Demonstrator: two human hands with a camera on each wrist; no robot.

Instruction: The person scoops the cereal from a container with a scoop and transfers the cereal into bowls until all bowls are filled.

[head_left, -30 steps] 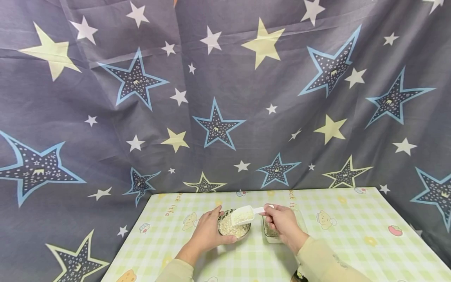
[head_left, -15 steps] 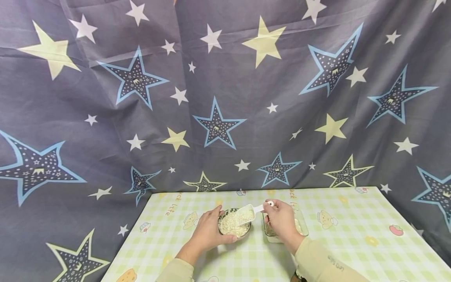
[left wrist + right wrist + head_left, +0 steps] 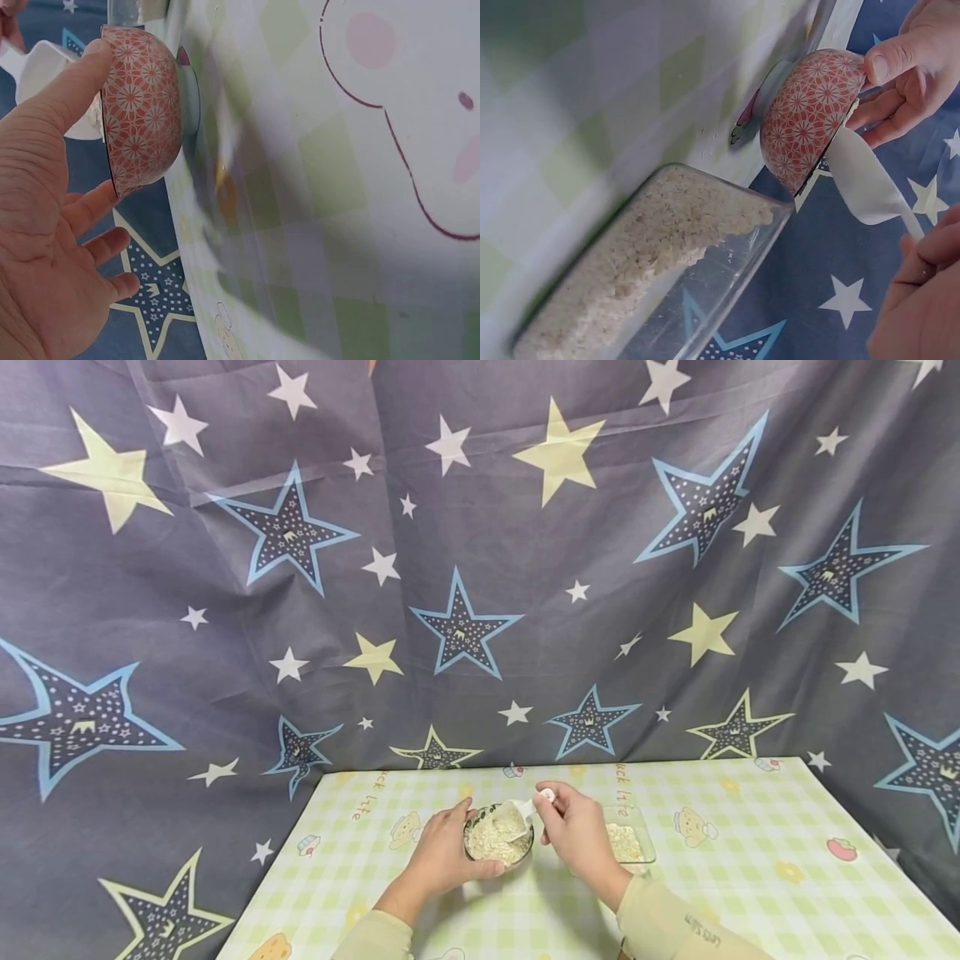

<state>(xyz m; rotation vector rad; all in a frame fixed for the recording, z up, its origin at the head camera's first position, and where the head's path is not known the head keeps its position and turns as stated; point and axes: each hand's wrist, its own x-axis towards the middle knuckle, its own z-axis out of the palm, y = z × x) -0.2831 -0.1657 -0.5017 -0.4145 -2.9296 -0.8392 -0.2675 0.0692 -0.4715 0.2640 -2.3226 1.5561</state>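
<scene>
A bowl with a red flower-patterned outside (image 3: 142, 109) stands on the table, holding pale oat-like flakes (image 3: 491, 842). My left hand (image 3: 440, 850) holds it by the rim, thumb on the near side and fingers on the far side. In my right hand (image 3: 581, 831) is a white scoop (image 3: 866, 176), its handle pinched between thumb and fingers. The scoop tilts down into the bowl, its front edge at the flakes. Right of the bowl, a clear rectangular container (image 3: 727, 285) holds more of the same flakes, heaped along one side; my right hand partly covers it in the head view.
A green-and-white checked cloth with cartoon prints (image 3: 738, 852) covers the table. Behind its back edge hangs a dark curtain with stars (image 3: 495, 543). The container stands close to the bowl, under my right wrist.
My right hand has moved left and tipped the scoop down into the bowl; the flakes it carried have slid out. More of the clear container shows. My left hand stays on the bowl.
</scene>
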